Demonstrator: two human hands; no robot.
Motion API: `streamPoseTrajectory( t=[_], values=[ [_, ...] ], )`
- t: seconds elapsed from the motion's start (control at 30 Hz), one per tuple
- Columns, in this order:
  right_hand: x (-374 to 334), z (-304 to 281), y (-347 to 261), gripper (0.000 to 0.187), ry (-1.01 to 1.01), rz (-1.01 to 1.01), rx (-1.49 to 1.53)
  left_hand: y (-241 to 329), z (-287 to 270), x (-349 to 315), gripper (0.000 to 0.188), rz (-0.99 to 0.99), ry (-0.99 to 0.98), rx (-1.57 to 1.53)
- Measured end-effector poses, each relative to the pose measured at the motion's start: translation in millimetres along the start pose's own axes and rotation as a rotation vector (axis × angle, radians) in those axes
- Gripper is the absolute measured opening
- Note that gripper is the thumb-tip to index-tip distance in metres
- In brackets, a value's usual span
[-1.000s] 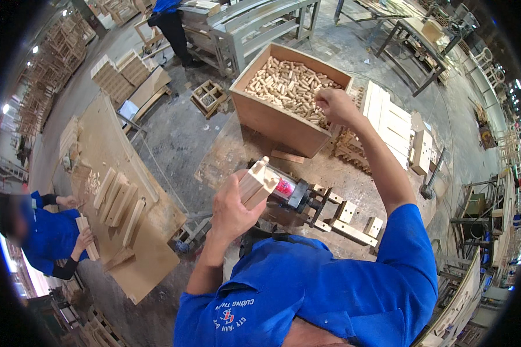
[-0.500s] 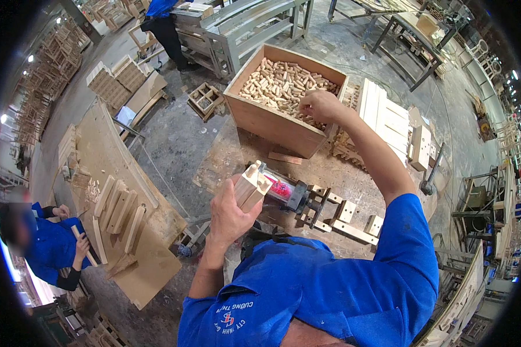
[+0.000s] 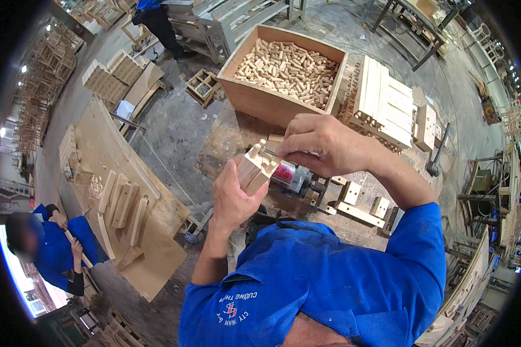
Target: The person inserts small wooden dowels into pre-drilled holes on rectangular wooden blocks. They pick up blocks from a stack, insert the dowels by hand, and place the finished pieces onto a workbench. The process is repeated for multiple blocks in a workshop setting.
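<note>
White lettering (image 3: 231, 312) arcs around a small red-and-white emblem on the chest of the person's blue shirt (image 3: 341, 277), upside down at bottom centre of the frame. In the middle, a clear container (image 3: 289, 174) shows a red-pink patch; any print on it is too small to read.

The left forearm rises from lower centre with the wrist nearly straight. The left grip (image 3: 237, 191) is wrapped around a wooden block (image 3: 253, 174), just left of the frame's centre; its end is turned up and away from the body, and rounded pegs (image 3: 256, 151) jut from it. The right arm enters from the right, elbow bent, with the forearm running leftward. The right grip (image 3: 324, 144) hangs just beside the block's end, fingers bent in toward the thumb; whether it grasps anything between the fingertips I cannot tell.

At upper centre, a wooden box (image 3: 266, 105) full of loose dowels (image 3: 289, 69) stands on the bench (image 3: 214, 151), with stacked pale wooden pieces (image 3: 385, 95) to its right. At left, a co-worker in blue (image 3: 52, 254) holds a thin wooden strip (image 3: 78, 247).
</note>
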State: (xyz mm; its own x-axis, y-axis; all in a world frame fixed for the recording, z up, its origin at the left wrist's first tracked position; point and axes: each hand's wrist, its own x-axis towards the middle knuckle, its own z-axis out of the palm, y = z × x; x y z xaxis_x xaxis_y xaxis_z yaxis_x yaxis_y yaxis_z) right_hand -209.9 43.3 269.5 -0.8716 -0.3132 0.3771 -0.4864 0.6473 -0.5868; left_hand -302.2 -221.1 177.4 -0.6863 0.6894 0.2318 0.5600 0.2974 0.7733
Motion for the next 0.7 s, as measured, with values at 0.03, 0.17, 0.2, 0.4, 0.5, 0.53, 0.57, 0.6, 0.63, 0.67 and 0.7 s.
streamPoseTrajectory(
  t=[0.03,0.17,0.2,0.4,0.5,0.53,0.57,0.6,0.63,0.67,0.7],
  values=[
    [-1.2,0.8,-1.6,0.023,-0.01,-0.018,0.005,1.0,-0.3,0.4,0.067,0.005,-0.002,0.001],
    [-5.4,7.5,-0.3,0.026,-0.001,-0.016,0.028,5.8,-1.2,0.2,0.067,0.032,-0.008,-0.015],
    [-5.7,6.8,0.4,0.025,-0.009,-0.005,0.038,6.9,-1.7,0.4,0.068,0.043,-0.007,-0.024],
    [0.2,0.2,-10.2,0.02,-0.047,-0.026,0.008,7.8,-3.0,-4.4,0.07,0.066,0.014,0.0],
    [2.1,0.5,-13.6,0.016,-0.03,-0.043,0.03,10.1,-2.6,-4.3,0.07,0.062,0.03,0.019],
    [1.2,3.1,-11.8,0.016,-0.014,-0.044,0.069,11.0,-3.5,-4.4,0.07,0.064,0.027,0.023],
    [0.2,4.9,-10.2,0.016,0.001,-0.043,0.104,11.7,-3.7,-4.0,0.069,0.067,0.025,0.023],
    [-1.4,6.1,-9.0,0.017,0.001,-0.013,0.111,12.1,-3.8,-3.7,0.069,0.07,0.023,0.022],
    [-3.6,7.1,-8.0,0.019,0.002,0.017,0.118,12.0,-3.6,-3.3,0.068,0.064,0.018,0.004],
    [-4.8,8.0,-7.7,0.021,0.002,0.047,0.128,11.4,-3.3,-3.5,0.068,0.056,0.014,-0.012],
    [-4.7,8.2,-8.3,0.019,0.005,0.029,0.121,10.9,-3.2,-3.7,0.067,0.049,0.009,-0.029]
  ],
)
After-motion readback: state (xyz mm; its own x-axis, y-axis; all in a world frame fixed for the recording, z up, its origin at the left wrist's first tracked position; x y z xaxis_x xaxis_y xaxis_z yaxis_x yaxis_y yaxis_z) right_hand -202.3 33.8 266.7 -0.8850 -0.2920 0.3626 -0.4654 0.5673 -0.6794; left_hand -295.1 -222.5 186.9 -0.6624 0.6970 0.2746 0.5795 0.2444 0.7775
